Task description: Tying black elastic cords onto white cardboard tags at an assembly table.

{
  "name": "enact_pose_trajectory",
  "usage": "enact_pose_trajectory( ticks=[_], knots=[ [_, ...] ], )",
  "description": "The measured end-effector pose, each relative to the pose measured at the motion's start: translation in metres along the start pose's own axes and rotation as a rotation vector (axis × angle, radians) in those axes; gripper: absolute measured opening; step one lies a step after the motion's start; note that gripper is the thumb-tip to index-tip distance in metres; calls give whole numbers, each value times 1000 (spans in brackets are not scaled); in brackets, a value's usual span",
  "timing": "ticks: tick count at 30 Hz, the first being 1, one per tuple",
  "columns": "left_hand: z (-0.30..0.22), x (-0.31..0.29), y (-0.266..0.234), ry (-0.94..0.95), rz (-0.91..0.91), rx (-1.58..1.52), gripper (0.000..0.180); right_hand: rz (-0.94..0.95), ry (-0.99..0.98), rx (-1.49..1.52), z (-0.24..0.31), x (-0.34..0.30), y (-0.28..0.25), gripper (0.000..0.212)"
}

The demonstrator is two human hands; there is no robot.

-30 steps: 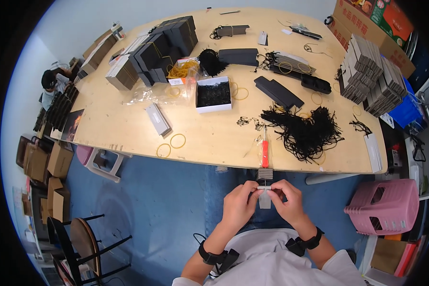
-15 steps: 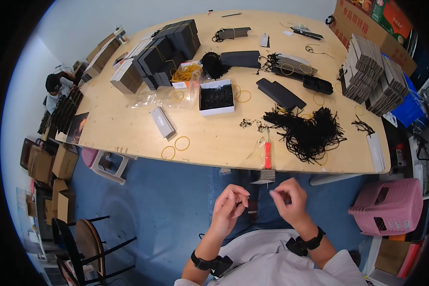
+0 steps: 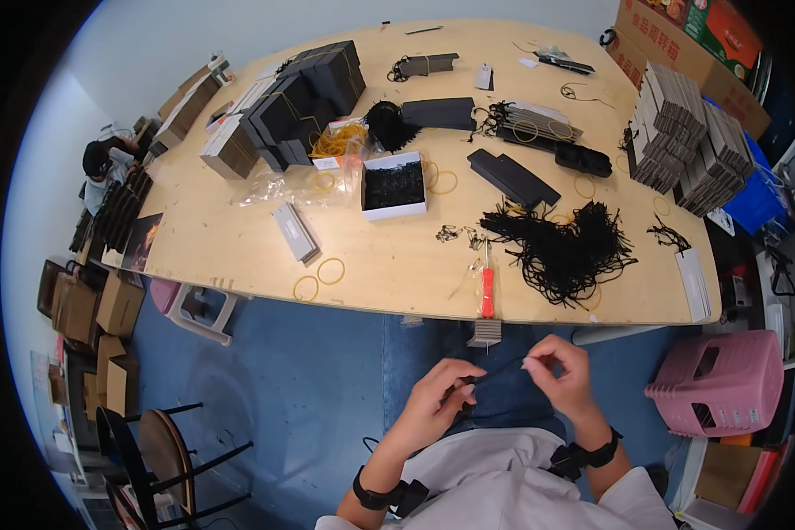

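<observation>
Hands, both bare, stand apart over the lap. I see the left hand (image 3: pixel 433 402) with fingers bent, its thumb a narrow gap from the fingertips. The right hand (image 3: pixel 564 378) is near it, thumb and forefinger brought together in a pinch. From my camera I cannot tell whether a thin strand sits in either grip. Dark wristbands (image 3: pixel 382 497) are worn on both wrists.

Just ahead of the hands, at the near edge of the table (image 3: pixel 221 243), is a stack of grey cards (image 3: pixel 485 333); neither hand touches it. Immediately beyond, a red-handled tool (image 3: pixel 488 296) lies with its shaft pointing away from the wearer. Right of it I record a tangled heap of black cords (image 3: pixel 561 252).

Farther out, a white box (image 3: pixel 396 211) holds small black items. To its left lies a pale card pack (image 3: pixel 294 233), near two yellow rubber bands (image 3: pixel 331 271). Banded dark blocks (image 3: pixel 331 79) stand behind these. Grey card bundles (image 3: pixel 671 128) are piled at the table's right end.

On the floor at right I note a pink stool (image 3: pixel 715 384); at left, a chair (image 3: pixel 166 442). Another person (image 3: pixel 104 168) sits at the far left.
</observation>
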State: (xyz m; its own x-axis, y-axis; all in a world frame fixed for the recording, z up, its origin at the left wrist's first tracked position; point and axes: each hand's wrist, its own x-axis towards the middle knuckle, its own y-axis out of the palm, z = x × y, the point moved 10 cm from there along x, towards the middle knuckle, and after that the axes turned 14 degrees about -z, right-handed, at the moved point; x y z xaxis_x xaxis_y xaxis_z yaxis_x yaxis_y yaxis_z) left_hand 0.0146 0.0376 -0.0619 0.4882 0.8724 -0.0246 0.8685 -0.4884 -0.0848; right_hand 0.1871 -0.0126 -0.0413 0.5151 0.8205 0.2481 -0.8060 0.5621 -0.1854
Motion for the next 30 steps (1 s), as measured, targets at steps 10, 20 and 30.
enact_pose_trajectory(
  ticks=[10, 20, 30],
  knots=[
    [18, 12, -11, -85, -176, -17, 9, -91, -61, -59, 5, 20, -37, 8],
    [0, 27, 0, 133, -254, 141, 9, -211, -59, -111, -8, 21, -70, 9],
    [-28, 21, -7, 440, -487, 408, 17, -187, -25, -433, -61, -10, -79, 10]
  ],
)
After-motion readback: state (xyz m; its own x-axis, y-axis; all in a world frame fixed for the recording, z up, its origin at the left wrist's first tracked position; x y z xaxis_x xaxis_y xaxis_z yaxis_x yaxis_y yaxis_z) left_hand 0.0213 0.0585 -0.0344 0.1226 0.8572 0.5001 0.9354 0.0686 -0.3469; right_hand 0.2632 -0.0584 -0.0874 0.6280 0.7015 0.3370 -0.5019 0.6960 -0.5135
